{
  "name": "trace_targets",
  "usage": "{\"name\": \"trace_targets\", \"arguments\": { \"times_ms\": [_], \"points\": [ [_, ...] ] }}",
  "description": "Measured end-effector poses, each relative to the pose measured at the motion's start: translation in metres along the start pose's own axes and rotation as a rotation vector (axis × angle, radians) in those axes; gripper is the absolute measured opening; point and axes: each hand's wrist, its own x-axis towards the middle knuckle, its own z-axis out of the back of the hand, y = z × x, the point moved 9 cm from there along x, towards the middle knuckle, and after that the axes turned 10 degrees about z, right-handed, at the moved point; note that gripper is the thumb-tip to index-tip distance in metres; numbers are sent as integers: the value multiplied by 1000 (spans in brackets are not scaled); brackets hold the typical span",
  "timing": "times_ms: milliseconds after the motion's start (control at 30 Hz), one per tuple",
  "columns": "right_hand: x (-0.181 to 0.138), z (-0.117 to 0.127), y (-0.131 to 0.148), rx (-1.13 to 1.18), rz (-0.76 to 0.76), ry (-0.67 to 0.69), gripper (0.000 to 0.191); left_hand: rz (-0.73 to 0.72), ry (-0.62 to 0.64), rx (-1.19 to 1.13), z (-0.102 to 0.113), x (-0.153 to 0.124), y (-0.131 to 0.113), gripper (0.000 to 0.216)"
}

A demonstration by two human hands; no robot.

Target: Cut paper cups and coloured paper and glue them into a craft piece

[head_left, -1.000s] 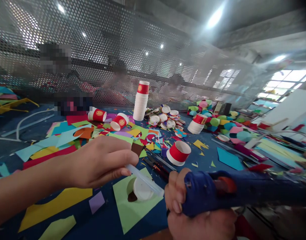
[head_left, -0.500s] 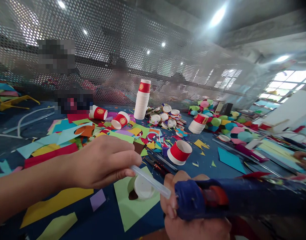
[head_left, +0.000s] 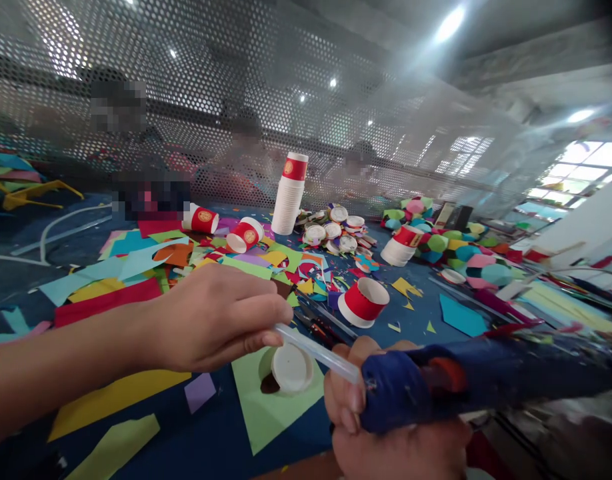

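Between the fingers of my left hand [head_left: 221, 317] is a translucent glue stick [head_left: 319, 354], slanting down to the right. Its free end is at the back of a blue glue gun [head_left: 416, 393]; whether it has entered the gun I cannot tell. My right hand [head_left: 396, 433] wraps round the gun, whose body runs off to the right and shows an orange part in a slot. Beneath the glue stick, a white round paper piece [head_left: 292, 368] rests on a light green sheet [head_left: 259, 423]. A red-and-white paper cup [head_left: 365, 303] stands just beyond my hands.
Scissors [head_left: 320, 328] lie behind the glue stick. Further back are a tall stack of paper cups [head_left: 289, 200], a pile of white discs [head_left: 331, 230] and colourful paper balls [head_left: 466, 257]. Paper scraps [head_left: 136, 267] cover the left side. A perforated metal screen [head_left: 211, 100] stands behind.
The glue stick's free end has come closer to the back of the glue gun. Both hands keep their grips, and the view has shifted slightly.
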Motion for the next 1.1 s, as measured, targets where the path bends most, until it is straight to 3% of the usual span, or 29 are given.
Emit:
{"name": "trace_targets", "arguments": {
  "times_ms": [267, 567, 800, 1100],
  "points": [
    [8, -12, -3, -110, -61, -23, 61, 43, 4, -23, 2, 1, -5, 32],
    [6, -27, -10, -26, -146, 96, 63, 109, -28, -73, 6, -1, -6, 14],
    [9, -34, -8, 249, -132, 122, 46, 183, 17, -44, 2, 1, -3, 22],
    [2, -22, -19, 370, -205, 60, 47, 253, 39, -33, 1, 3, -5, 27]
  ]
}}
